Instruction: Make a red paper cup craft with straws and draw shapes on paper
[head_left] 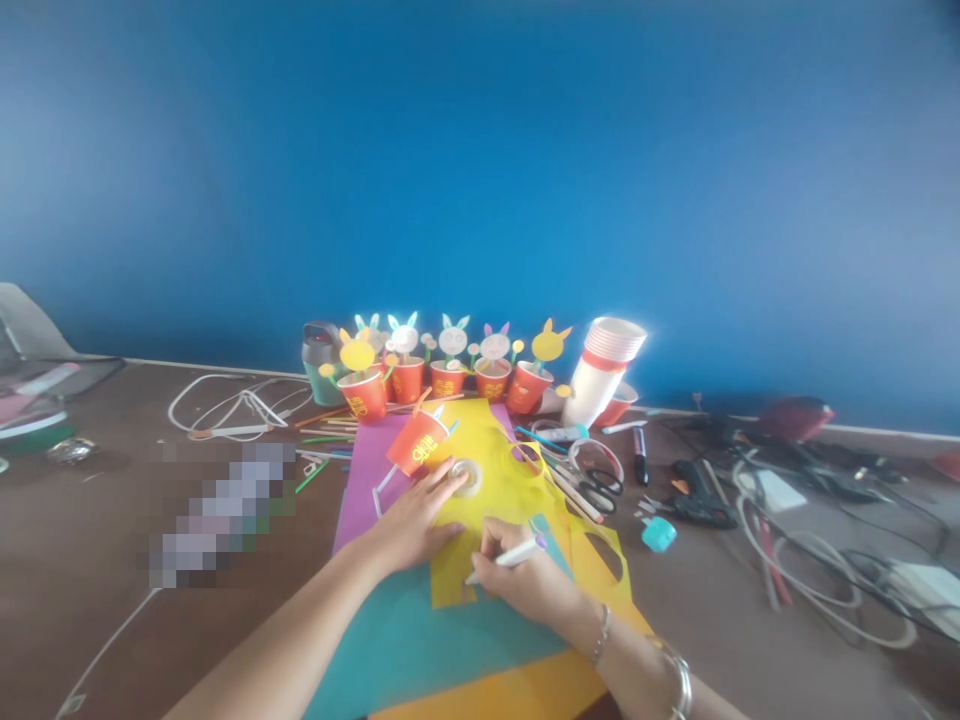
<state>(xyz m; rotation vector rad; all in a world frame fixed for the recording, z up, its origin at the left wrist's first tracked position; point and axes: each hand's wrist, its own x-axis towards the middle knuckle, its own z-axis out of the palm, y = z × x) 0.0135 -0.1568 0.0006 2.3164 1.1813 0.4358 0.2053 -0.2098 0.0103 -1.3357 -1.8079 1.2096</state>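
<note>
My right hand (517, 575) is closed round a white marker (514, 553) with a purple end, its tip low over a yellow sheet of paper (454, 580). Flat on the paper, my left hand (427, 515) has its fingers stretched out, the fingertips at a roll of tape (466, 478). Just beyond that hand, a red paper cup (417, 440) leans over on its side, with a bent pale strip (384, 492) and blue strips by it. Teal paper (405, 650) and purple paper (367, 450) lie beneath the yellow.
Behind stand several red cups (493, 382) with paper animal heads, and a tilted stack of white cups (600, 370). To the right lie black scissors (601, 490), a glue gun (701, 492), a turquoise plug (659, 534) and tangled cables (810, 590). A white cable (240, 410) coils at left.
</note>
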